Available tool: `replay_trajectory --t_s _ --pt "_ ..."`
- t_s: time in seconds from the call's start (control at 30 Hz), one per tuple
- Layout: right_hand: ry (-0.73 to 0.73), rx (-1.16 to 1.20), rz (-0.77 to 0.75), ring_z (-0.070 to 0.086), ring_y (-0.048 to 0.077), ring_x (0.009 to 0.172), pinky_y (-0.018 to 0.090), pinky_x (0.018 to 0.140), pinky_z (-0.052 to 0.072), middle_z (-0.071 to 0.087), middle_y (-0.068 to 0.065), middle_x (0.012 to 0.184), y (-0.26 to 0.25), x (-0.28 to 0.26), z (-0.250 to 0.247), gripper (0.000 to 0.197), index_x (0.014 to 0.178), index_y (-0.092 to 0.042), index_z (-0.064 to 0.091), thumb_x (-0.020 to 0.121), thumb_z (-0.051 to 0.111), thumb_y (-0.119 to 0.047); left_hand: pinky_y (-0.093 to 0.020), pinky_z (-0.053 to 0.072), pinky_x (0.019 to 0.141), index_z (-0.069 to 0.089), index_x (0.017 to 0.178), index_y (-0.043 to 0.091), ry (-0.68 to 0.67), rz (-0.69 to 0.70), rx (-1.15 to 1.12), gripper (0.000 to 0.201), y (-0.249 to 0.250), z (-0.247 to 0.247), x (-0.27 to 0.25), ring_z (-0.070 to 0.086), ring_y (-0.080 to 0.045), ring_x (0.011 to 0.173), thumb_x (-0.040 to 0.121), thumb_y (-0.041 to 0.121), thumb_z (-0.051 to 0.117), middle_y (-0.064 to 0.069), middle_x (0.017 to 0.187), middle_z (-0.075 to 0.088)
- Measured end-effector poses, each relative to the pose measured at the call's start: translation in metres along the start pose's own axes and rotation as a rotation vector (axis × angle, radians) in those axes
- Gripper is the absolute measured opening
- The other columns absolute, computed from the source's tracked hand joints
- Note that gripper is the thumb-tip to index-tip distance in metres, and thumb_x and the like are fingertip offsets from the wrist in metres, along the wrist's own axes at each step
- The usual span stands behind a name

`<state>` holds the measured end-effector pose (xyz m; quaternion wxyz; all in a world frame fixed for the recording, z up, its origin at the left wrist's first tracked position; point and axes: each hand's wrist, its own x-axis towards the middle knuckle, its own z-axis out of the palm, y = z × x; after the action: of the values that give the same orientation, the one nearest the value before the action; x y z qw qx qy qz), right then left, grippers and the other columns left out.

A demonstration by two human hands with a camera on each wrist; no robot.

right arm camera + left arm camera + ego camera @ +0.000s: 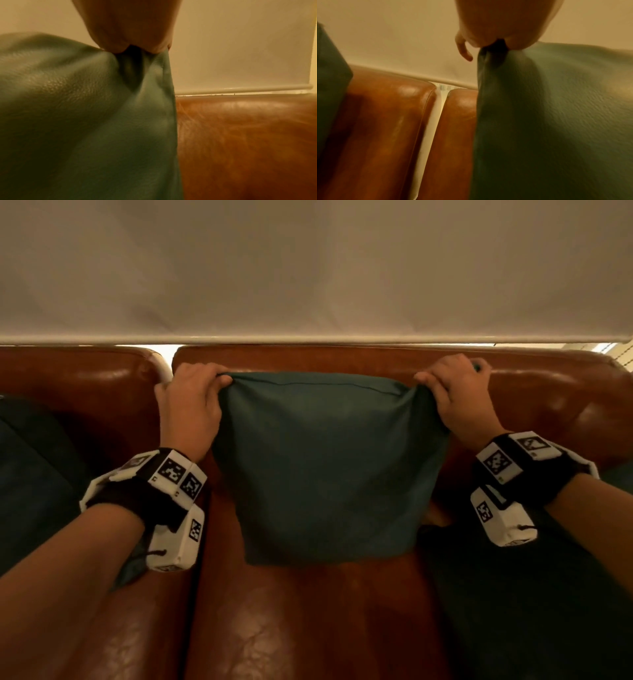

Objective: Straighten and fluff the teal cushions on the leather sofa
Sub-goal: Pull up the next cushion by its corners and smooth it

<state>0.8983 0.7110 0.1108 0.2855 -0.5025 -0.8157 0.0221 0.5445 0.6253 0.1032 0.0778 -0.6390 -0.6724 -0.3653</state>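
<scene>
A teal cushion (325, 474) stands upright against the back of the brown leather sofa (308, 628), in the middle seat. My left hand (195, 402) grips its top left corner, and my right hand (455, 398) grips its top right corner. The top edge is pulled taut between them. In the left wrist view the left hand (494, 40) pinches a bunched corner of the cushion (556, 121). The right wrist view shows the right hand (133, 44) pinching the other corner of the cushion (77, 121). The cushion's lower edge sits on the seat.
Another teal cushion (30, 491) lies on the left seat, also in the left wrist view (329, 81). A dark cushion (531, 611) lies on the right seat. A pale roller blind (308, 268) hangs behind the sofa back.
</scene>
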Motion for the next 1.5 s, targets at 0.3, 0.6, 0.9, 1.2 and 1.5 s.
replay_trajectory --t_s 0.3,0.6,0.9,1.2,1.5 --pt "0.133 -0.137 0.145 0.033 0.028 0.136 0.065 0.110 -0.002 0.051 0.008 0.130 -0.042 -0.010 0.025 0.026 0.112 -0.016 0.061 0.097 0.046 -0.031 -0.052 0.016 0.105 0.051 0.126 0.024 0.029 -0.200 0.150 0.033 0.018 0.013 -0.008 0.034 -0.018 0.132 0.096 0.017 0.040 -0.002 0.136 0.047" --pt "-0.332 -0.581 -0.441 -0.012 0.046 0.142 0.085 0.092 0.005 -0.016 0.005 0.159 -0.051 -0.117 0.069 0.116 0.147 -0.049 0.005 0.050 0.056 -0.088 -0.081 -0.002 0.095 0.001 0.147 0.045 -0.412 0.485 0.382 0.094 0.016 0.056 -0.124 -0.015 -0.032 0.144 0.067 0.086 0.031 -0.001 0.157 -0.020" --pt "-0.300 -0.619 -0.498 -0.017 0.040 0.143 0.084 0.093 -0.004 -0.020 0.001 0.158 -0.063 -0.124 0.089 0.117 0.147 -0.045 -0.001 0.056 0.067 -0.074 -0.084 -0.003 0.089 0.002 0.145 0.045 -0.356 0.363 0.372 0.093 0.006 0.085 -0.114 -0.022 -0.031 0.142 0.070 0.071 0.050 0.001 0.155 -0.026" --pt "-0.641 -0.792 -0.512 -0.022 0.034 0.143 0.085 0.091 -0.004 -0.028 -0.002 0.155 -0.023 -0.162 0.142 0.146 0.143 -0.044 -0.022 0.038 0.074 -0.077 -0.087 0.000 0.086 0.002 0.146 0.046 -0.378 0.399 0.334 0.075 0.017 0.102 -0.200 -0.003 -0.033 0.145 0.082 0.043 0.041 -0.001 0.160 -0.005" --pt "-0.539 -0.831 -0.567 -0.019 0.032 0.144 0.084 0.090 -0.006 -0.024 -0.001 0.157 -0.017 -0.180 0.149 0.142 0.147 -0.039 -0.015 0.043 0.073 -0.077 -0.077 -0.007 0.093 -0.004 0.145 0.047 -0.727 0.309 0.364 0.090 -0.002 0.136 -0.195 0.031 -0.036 0.124 0.066 0.074 0.029 -0.004 0.130 0.057"
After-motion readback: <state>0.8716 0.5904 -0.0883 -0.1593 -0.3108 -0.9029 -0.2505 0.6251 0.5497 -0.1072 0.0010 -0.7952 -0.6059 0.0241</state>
